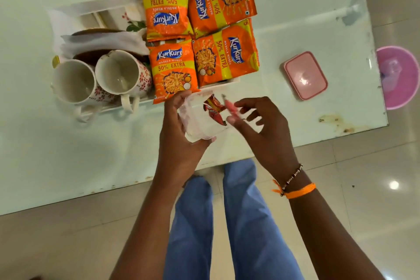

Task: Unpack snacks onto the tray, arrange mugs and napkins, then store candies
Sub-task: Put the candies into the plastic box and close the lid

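My left hand [179, 134] holds a small clear plastic container [200, 126] above the table's near edge. Red-wrapped candies [213, 109] lie inside it. My right hand [261, 120] hovers just right of the container and pinches a blurred pinkish candy [230, 107] between thumb and fingers. The white tray [102, 8] carries several orange Kurkure snack packs [173, 70] on its right side. Two white floral mugs [123, 75] lie tipped on its left, with white napkins [102, 42] behind them.
A pink container lid [305, 75] lies on the glass table [68, 154] to the right of the tray. A pink bowl [397, 77] sits on the floor past the table's right edge. My blue trouser legs [227, 223] stand against the table's near edge.
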The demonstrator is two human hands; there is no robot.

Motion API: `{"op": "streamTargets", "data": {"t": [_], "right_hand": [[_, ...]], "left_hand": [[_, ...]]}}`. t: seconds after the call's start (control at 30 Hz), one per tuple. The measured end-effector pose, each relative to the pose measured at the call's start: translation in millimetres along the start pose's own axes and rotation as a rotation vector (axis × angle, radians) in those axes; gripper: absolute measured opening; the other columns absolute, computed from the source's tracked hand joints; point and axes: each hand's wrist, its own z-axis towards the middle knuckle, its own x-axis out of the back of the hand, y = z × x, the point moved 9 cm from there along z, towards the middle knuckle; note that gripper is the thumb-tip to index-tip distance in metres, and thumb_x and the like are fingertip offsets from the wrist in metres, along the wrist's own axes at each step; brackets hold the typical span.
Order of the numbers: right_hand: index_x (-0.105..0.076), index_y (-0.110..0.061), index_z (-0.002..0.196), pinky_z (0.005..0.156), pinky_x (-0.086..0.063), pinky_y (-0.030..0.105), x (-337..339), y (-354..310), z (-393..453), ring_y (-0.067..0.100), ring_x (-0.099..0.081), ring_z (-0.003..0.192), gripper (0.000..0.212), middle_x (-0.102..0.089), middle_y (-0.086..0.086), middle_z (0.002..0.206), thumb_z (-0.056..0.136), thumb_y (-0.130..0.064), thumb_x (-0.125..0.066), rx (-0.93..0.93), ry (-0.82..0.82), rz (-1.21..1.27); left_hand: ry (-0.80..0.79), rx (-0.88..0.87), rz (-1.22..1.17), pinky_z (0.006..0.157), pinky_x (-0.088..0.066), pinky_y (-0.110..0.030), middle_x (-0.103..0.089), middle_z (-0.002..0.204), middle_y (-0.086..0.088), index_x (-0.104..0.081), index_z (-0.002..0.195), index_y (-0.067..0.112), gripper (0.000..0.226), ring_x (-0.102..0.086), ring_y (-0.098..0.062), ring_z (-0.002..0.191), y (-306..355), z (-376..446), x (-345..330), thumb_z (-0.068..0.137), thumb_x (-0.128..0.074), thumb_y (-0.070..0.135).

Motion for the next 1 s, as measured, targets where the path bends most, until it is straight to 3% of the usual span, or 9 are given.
{"op": "streamTargets", "data": {"t": [0.07, 0.13, 0.23, 0.37, 0.53, 0.67, 0.77, 0.9, 1.0], "right_hand": [[-0.063, -0.023, 0.100, 0.062, -0.041, 0.008, 5, 0, 6, 0.005, -0.056, 0.077, 0.024, -0.061, -0.005, 0.093, 0.081, -0.038, -0.062, 0.012, -0.009, -0.011], [-0.064, -0.017, 0.098, 0.064, -0.041, 0.009, 31, 19, 22, 0.010, -0.058, 0.081, 0.019, -0.062, -0.003, 0.097, 0.086, -0.030, -0.061, -0.023, 0.140, -0.053], [-0.057, -0.005, 0.115, 0.088, -0.041, 0.028, 68, 72, 59, 0.031, -0.053, 0.109, 0.032, -0.056, 0.016, 0.121, 0.085, -0.015, -0.060, -0.148, 0.289, -0.304], [-0.026, -0.008, 0.141, 0.111, -0.026, 0.040, 72, 132, 105, 0.034, -0.028, 0.136, 0.073, -0.029, 0.018, 0.148, 0.081, -0.024, -0.063, -0.363, 0.133, -0.550], [-0.033, -0.022, 0.139, 0.101, -0.036, 0.045, 68, 128, 110, 0.039, -0.037, 0.123, 0.079, -0.038, 0.018, 0.136, 0.071, -0.037, -0.071, -0.335, 0.091, -0.642], [-0.037, -0.019, 0.137, 0.102, -0.037, 0.042, 78, 102, 75, 0.037, -0.043, 0.119, 0.084, -0.038, 0.019, 0.131, 0.066, -0.038, -0.077, -0.315, 0.171, -0.440], [-0.045, -0.020, 0.127, 0.085, -0.049, 0.016, 94, 68, 36, 0.005, -0.056, 0.101, 0.070, -0.043, 0.006, 0.120, 0.065, -0.039, -0.071, -0.219, 0.269, 0.054], [-0.048, -0.019, 0.114, 0.089, -0.049, 0.018, 64, 33, -4, 0.018, -0.052, 0.112, 0.052, -0.049, 0.005, 0.117, 0.068, -0.027, -0.070, -0.146, 0.077, 0.723], [-0.049, -0.014, 0.115, 0.086, -0.051, 0.020, 12, 16, -19, 0.015, -0.055, 0.113, 0.046, -0.053, 0.003, 0.121, 0.072, -0.004, -0.063, -0.182, -0.120, 0.777]], "left_hand": [[-0.019, -0.002, -0.005, 0.093, -0.047, -0.022, -0.045, 0.117, 0.041, -0.036, 0.117, 0.043, 0.084, -0.050, -0.003, 0.120, 1, 0, -6, 0.058, -0.084, 0.008], [-0.036, -0.001, -0.029, 0.091, -0.049, -0.020, -0.046, 0.116, 0.041, -0.036, 0.120, 0.039, 0.084, -0.051, 0.002, 0.118, 0, 2, -10, 0.059, -0.084, 0.006], [-0.034, -0.009, -0.050, 0.085, -0.048, -0.012, -0.045, 0.116, 0.038, -0.036, 0.120, 0.035, 0.085, -0.050, 0.010, 0.114, -1, 5, -12, 0.058, -0.083, 0.003], [-0.044, -0.011, -0.068, 0.082, -0.047, -0.007, -0.045, 0.122, 0.030, -0.037, 0.119, 0.037, 0.085, -0.050, 0.004, 0.116, -4, 9, -10, 0.057, -0.083, 0.002], [-0.088, 0.027, -0.131, 0.082, -0.047, -0.006, -0.049, 0.121, 0.027, -0.040, 0.116, 0.039, 0.083, -0.050, 0.004, 0.118, -8, 8, -7, 0.058, -0.081, -0.003], [-0.102, 0.085, -0.149, 0.081, -0.053, -0.015, -0.053, 0.125, 0.017, -0.041, 0.117, 0.043, 0.078, -0.053, 0.005, 0.115, -10, 6, -2, 0.060, -0.081, 0.006], [-0.119, 0.126, -0.186, 0.082, -0.056, -0.023, -0.054, 0.129, 0.010, -0.041, 0.120, 0.041, 0.080, -0.055, -0.007, 0.118, -15, 5, 3, 0.060, -0.081, 0.007], [-0.151, 0.172, -0.313, 0.078, -0.056, -0.023, -0.056, 0.127, 0.010, -0.042, 0.119, 0.040, 0.080, -0.059, -0.003, 0.112, -19, 3, 11, 0.052, -0.079, 0.015], [-0.201, 0.184, -0.363, 0.076, -0.055, -0.021, -0.056, 0.127, 0.010, -0.040, 0.125, 0.033, 0.087, -0.059, 0.001, 0.110, -22, -2, 17, 0.052, -0.081, 0.010]]}}
